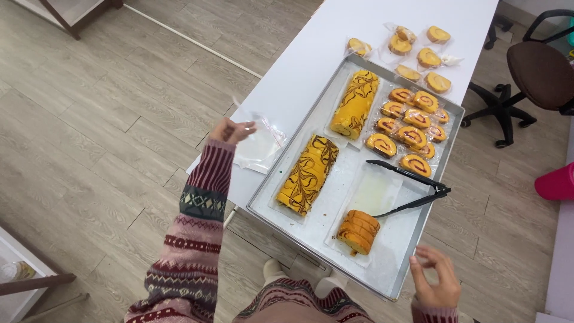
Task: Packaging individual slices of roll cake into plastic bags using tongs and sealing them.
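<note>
My left hand (232,130) pinches the corner of a clear plastic bag (258,143) on a small stack of such bags at the left edge of the white table (311,54). Near the front right corner of the metal tray (311,230) hovers my right hand (435,278), fingers apart and holding nothing. Closest to that hand is a short stack of sliced yellow roll cake (357,231). Black tongs (409,188) lie on the tray beside the slices. Two whole marbled roll cakes (308,173) (356,103) lie on the tray's left half.
Several bagged cake slices (406,128) fill the tray's far right part, and more bagged slices (421,57) lie on the table beyond it. A brown office chair (535,75) stands at the right. A pink object (556,182) sits at the right edge. Wooden floor lies to the left.
</note>
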